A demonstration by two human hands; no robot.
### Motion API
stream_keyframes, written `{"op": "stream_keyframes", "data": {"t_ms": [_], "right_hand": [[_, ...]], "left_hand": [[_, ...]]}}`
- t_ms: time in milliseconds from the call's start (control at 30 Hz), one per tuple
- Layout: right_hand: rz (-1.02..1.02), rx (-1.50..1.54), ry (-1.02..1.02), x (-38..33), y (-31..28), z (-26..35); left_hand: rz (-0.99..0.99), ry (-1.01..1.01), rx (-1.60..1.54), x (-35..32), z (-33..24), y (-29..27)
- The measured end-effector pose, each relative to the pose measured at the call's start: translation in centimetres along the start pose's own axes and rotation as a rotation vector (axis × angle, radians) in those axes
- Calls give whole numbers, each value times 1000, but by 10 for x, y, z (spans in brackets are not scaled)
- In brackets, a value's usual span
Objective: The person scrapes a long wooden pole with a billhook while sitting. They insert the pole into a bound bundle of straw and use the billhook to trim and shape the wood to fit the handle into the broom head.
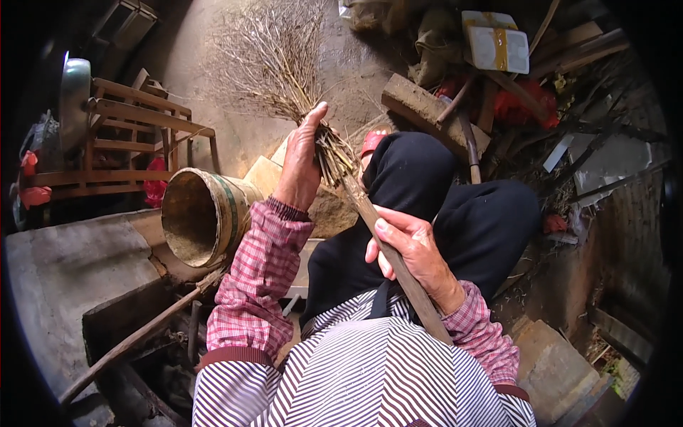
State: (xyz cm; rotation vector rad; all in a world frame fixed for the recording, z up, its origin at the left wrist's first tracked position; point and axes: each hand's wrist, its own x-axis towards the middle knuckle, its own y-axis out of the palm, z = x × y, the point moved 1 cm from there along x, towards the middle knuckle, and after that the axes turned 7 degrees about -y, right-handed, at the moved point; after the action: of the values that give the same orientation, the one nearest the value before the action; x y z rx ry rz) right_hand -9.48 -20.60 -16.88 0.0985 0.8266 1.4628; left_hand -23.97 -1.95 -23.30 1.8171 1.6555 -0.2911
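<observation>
A twig broom lies across my lap, its brushy head [267, 60] fanning out over the dirt floor. My left hand [302, 160] is wrapped around the bundled twig stems where they meet the handle. My right hand [409, 249] grips the flat wooden handle [398, 267] lower down, near my striped apron. My knees in dark trousers sit just right of the broom.
A wooden bucket [203, 217] lies on its side at my left, beside a concrete slab [71, 270] and a long stick [135, 338]. A wooden chair frame [131, 142] stands at far left. Planks, a brick [427, 110] and scrap pile up at right.
</observation>
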Motion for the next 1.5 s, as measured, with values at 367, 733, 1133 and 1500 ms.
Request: {"op": "stream_keyframes", "data": {"t_ms": [367, 733, 1133, 1500], "right_hand": [[133, 107, -4, -12, 5, 16], [161, -232, 256, -64, -24, 20], [129, -354, 215, -64, -27, 15], [125, -197, 236, -65, -21, 6]], "left_hand": [[922, 44, -740, 1, -11, 16], [300, -52, -424, -10, -14, 11], [695, -25, -656, -4, 1, 7], [524, -115, -539, 0, -3, 43]]}}
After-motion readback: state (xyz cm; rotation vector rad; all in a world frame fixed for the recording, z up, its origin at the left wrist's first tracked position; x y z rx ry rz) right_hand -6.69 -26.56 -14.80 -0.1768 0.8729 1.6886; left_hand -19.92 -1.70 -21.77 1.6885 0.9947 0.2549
